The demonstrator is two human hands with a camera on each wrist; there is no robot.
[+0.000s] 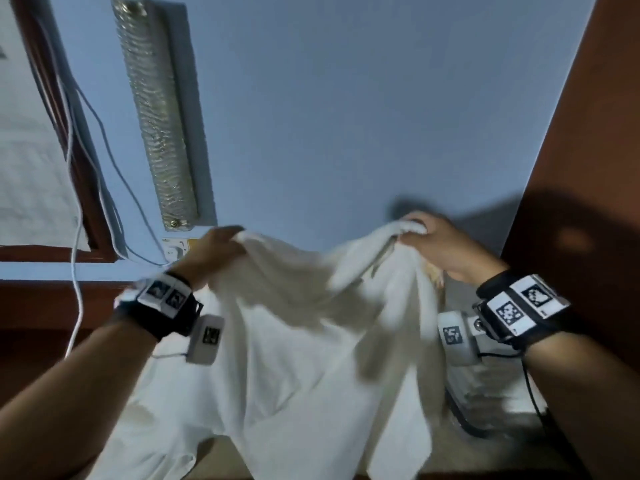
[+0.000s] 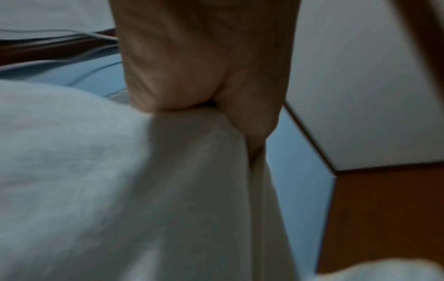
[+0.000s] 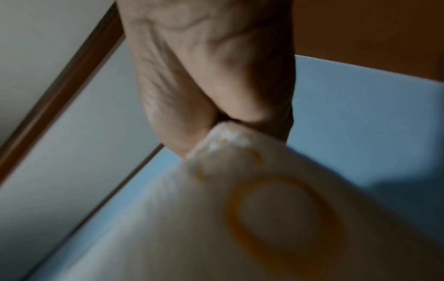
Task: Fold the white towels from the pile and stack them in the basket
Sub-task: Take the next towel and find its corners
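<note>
White towel (image 1: 311, 323) held up, unfolded.
Left hand (image 1: 211, 251) and right hand (image 1: 436, 244) each clench an edge; folding and basket stacking remain.

A: Is any lettering, number or brand legible?

B: None. The wrist bands (image 1: 169, 295) and their small camera housings (image 1: 453, 336) bear only black-and-white square marker patterns, not characters.

A: And the towel (image 3: 276, 218)?

B: An orange ring mark, blurred; no readable word.
</note>
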